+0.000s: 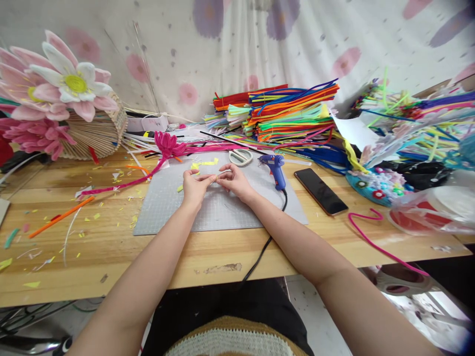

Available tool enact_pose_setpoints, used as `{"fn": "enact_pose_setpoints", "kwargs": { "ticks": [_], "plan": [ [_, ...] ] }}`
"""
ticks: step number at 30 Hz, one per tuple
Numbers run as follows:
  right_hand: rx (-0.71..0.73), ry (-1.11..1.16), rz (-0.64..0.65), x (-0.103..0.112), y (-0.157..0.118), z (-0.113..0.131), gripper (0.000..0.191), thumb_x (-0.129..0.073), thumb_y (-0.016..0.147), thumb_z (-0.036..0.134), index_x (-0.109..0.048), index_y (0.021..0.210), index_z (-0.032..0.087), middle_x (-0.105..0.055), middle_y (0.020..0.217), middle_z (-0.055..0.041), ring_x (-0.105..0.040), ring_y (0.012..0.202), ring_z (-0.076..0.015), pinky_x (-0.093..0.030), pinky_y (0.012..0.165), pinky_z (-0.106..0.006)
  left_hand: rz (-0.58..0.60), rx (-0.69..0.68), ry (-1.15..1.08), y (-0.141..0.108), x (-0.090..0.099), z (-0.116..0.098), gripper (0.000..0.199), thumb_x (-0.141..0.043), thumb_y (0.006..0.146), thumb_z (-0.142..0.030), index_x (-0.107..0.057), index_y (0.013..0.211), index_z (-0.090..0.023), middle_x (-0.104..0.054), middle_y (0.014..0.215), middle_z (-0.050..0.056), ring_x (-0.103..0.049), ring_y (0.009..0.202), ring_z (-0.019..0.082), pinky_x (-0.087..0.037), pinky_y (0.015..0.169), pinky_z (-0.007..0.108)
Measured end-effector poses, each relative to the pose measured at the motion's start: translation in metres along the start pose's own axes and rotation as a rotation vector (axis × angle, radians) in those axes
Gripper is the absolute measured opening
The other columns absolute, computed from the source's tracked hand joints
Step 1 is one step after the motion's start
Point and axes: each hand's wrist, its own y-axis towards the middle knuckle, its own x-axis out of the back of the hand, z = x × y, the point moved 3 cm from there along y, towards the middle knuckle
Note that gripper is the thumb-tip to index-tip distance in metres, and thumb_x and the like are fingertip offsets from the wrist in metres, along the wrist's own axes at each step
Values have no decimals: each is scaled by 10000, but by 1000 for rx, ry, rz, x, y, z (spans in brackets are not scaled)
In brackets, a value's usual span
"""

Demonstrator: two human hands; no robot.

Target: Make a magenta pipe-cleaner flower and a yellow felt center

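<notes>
Over the grey cutting mat (pixel 166 210), my left hand (pixel 196 186) and my right hand (pixel 235 182) meet with fingertips pinched together. Whatever lies between them is too small to make out. Yellow scraps (pixel 204 163) lie just beyond my left hand. Behind my right hand are scissors (pixel 240 157) with pale handles. A blue hot glue gun (pixel 274 170) rests on the mat's right side, its black cord (pixel 267 242) running off the table's front edge. To the left, a magenta pipe-cleaner flower (pixel 168 145) lies with its long stem pointing toward the front left.
Bundles of coloured pipe cleaners (pixel 293 111) are piled at the back. A phone (pixel 321 192) lies right of the mat, near a decorated blue piece (pixel 378 185). Large plush flowers (pixel 74 84) stand at the left. An orange pipe cleaner (pixel 61 216) and scraps litter the wooden table (pixel 122 247).
</notes>
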Motion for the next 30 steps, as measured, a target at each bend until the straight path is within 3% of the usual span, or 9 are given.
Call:
{"fn": "enact_pose_setpoints", "kwargs": {
  "ticks": [5, 11, 20, 26, 30],
  "plan": [
    [0, -16, -9, 0, 1, -1, 382, -647, 579, 287, -404, 861, 200, -580, 643, 71, -442, 439, -41, -330, 408, -166, -4, 17, 13, -1, -1, 0, 516, -714, 533, -76, -339, 865, -198, -644, 619, -30, -621, 597, 109, -461, 752, 286],
    [-12, 6, -28, 1, 1, -1, 397, -670, 574, 300, -402, 850, 201, -566, 609, 79, -411, 405, -36, -302, 377, -163, -1, 35, 33, -1, 1, -3, 471, -721, 566, -189, -395, 907, -193, -634, 660, -18, -628, 653, 133, -461, 729, 290],
    [-15, 4, -18, 3, 1, -1, 401, -683, 578, 308, -408, 849, 200, -565, 619, 71, -432, 421, -39, -316, 386, -163, 75, 9, 83, -3, 4, -2, 505, -713, 539, -153, -386, 921, -192, -657, 720, 12, -631, 668, 135, -462, 742, 305],
    [-1, -62, 4, 3, 2, -2, 375, -660, 607, 314, -412, 866, 204, -582, 667, 52, -471, 464, -59, -342, 400, -171, -17, 64, 42, 0, 5, -2, 514, -716, 528, -132, -383, 915, -190, -647, 712, 5, -618, 665, 127, -442, 720, 280],
    [90, -257, 19, 9, -4, 7, 296, -583, 689, 287, -460, 945, 204, -651, 842, -12, -593, 683, -120, -452, 538, -229, -72, 110, -52, 4, 10, -4, 497, -718, 529, -133, -391, 899, -190, -647, 736, 20, -606, 665, 125, -417, 646, 246]
  ]
}}
